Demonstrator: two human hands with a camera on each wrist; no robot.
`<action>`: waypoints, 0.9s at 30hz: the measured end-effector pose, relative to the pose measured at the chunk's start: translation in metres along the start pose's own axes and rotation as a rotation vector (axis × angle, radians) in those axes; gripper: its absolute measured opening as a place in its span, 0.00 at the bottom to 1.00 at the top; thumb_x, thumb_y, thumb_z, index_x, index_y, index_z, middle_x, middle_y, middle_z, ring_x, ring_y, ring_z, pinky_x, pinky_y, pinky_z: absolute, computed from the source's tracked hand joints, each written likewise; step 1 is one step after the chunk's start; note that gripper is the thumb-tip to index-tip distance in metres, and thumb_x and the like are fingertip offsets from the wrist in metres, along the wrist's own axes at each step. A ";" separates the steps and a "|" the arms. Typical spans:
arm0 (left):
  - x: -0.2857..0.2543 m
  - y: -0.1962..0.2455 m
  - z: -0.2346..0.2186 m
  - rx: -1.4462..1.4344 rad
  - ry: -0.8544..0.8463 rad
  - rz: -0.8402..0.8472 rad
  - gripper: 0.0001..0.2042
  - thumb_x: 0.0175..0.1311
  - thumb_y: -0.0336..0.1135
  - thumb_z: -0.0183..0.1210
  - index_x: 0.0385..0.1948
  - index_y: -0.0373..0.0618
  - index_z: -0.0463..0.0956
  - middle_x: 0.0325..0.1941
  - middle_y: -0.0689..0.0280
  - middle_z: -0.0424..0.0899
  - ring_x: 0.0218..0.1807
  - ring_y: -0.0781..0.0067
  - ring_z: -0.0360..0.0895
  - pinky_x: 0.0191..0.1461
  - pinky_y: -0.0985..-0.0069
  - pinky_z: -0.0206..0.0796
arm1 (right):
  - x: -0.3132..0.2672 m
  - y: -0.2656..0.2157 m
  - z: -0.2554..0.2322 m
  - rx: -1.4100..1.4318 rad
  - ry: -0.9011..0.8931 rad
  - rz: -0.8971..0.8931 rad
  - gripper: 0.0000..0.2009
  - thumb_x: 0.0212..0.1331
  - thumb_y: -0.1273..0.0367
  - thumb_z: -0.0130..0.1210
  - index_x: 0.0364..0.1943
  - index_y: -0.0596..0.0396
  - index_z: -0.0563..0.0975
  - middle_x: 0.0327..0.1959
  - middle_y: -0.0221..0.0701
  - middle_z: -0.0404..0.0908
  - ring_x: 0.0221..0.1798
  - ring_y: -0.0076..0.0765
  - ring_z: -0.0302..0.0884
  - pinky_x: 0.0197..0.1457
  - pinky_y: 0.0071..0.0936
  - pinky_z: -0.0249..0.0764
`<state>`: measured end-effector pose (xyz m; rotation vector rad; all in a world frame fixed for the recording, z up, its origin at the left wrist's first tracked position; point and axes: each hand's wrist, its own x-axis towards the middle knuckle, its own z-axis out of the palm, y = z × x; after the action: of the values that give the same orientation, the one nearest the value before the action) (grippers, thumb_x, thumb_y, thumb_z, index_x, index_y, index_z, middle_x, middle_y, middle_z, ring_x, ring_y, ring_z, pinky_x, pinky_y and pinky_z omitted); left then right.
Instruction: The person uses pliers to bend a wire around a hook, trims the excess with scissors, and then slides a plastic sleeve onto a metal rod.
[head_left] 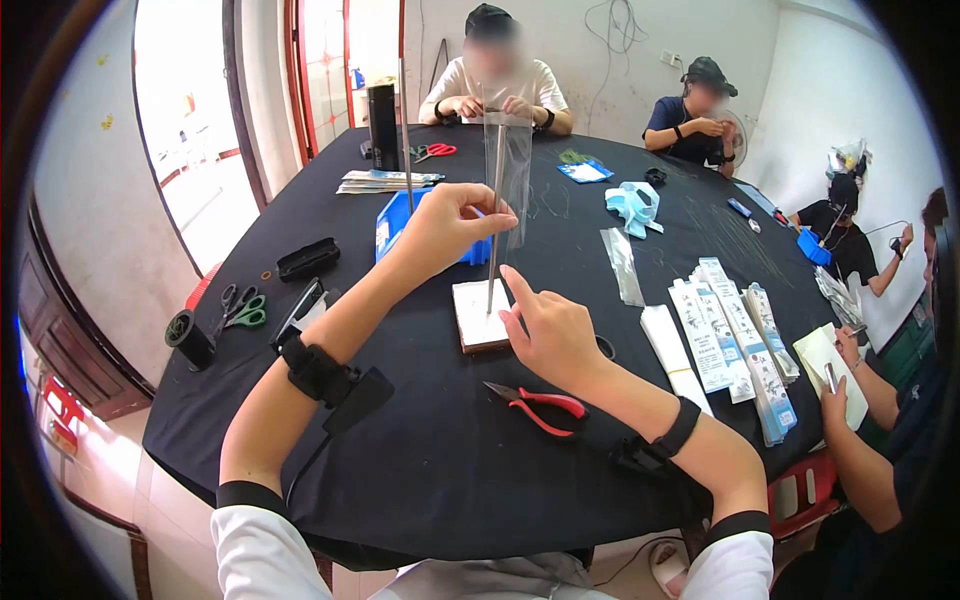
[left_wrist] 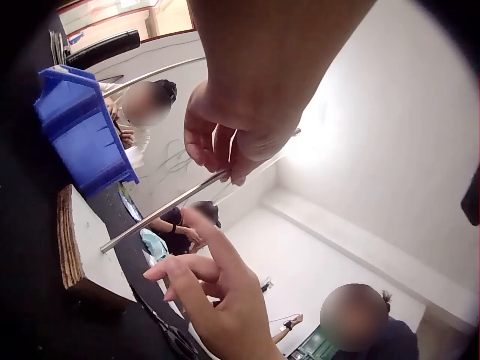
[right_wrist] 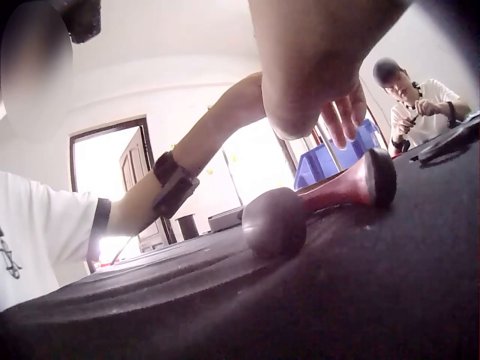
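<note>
My left hand (head_left: 450, 228) pinches a thin metal rod (head_left: 493, 262) between thumb and fingers. The rod's lower end stands on a white-topped block (head_left: 470, 300), whose brown layered side shows in the left wrist view. Above the hand, a clear plastic sleeve (head_left: 518, 160) overlaps the rod. Close to the rod's lower part is my right hand (head_left: 562, 338), its index finger (left_wrist: 214, 236) pointing out and nothing in its grasp. Red-handled pliers (head_left: 560, 402) lie on the table just below it.
A blue bin (head_left: 392, 225) stands behind the block, with a second upright rod (head_left: 405, 120) beside it. Scissors (head_left: 245, 312) and a dark spool (head_left: 188, 340) lie left. Printed packets (head_left: 712, 335) and a plastic sleeve (head_left: 622, 265) lie right. Several people sit around the black-covered table (head_left: 400, 480).
</note>
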<state>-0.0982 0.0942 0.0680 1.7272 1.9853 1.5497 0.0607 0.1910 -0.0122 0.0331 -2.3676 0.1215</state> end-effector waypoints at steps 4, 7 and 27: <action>-0.005 -0.006 0.005 0.010 -0.006 -0.036 0.08 0.56 0.36 0.62 0.30 0.40 0.80 0.21 0.73 0.76 0.25 0.87 0.68 0.29 0.87 0.62 | 0.000 -0.004 -0.002 -0.173 -0.094 -0.007 0.29 0.53 0.66 0.55 0.59 0.63 0.62 0.17 0.31 0.74 0.22 0.36 0.74 0.24 0.31 0.70; -0.006 -0.011 0.007 -0.015 -0.007 -0.040 0.08 0.56 0.35 0.62 0.31 0.40 0.80 0.25 0.73 0.78 0.28 0.87 0.69 0.33 0.86 0.63 | 0.000 -0.005 -0.002 -0.209 -0.159 0.015 0.32 0.53 0.65 0.55 0.62 0.64 0.59 0.17 0.32 0.75 0.23 0.36 0.75 0.23 0.31 0.71; -0.012 -0.024 0.026 -0.246 0.057 0.002 0.06 0.55 0.31 0.61 0.28 0.37 0.80 0.22 0.69 0.79 0.26 0.86 0.72 0.32 0.83 0.64 | 0.001 0.001 -0.002 -0.028 -0.355 0.121 0.41 0.54 0.67 0.53 0.66 0.69 0.41 0.18 0.41 0.76 0.22 0.47 0.76 0.26 0.39 0.72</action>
<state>-0.0941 0.1047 0.0326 1.6068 1.7292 1.7758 0.0612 0.1918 -0.0106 -0.1114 -2.7262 0.1505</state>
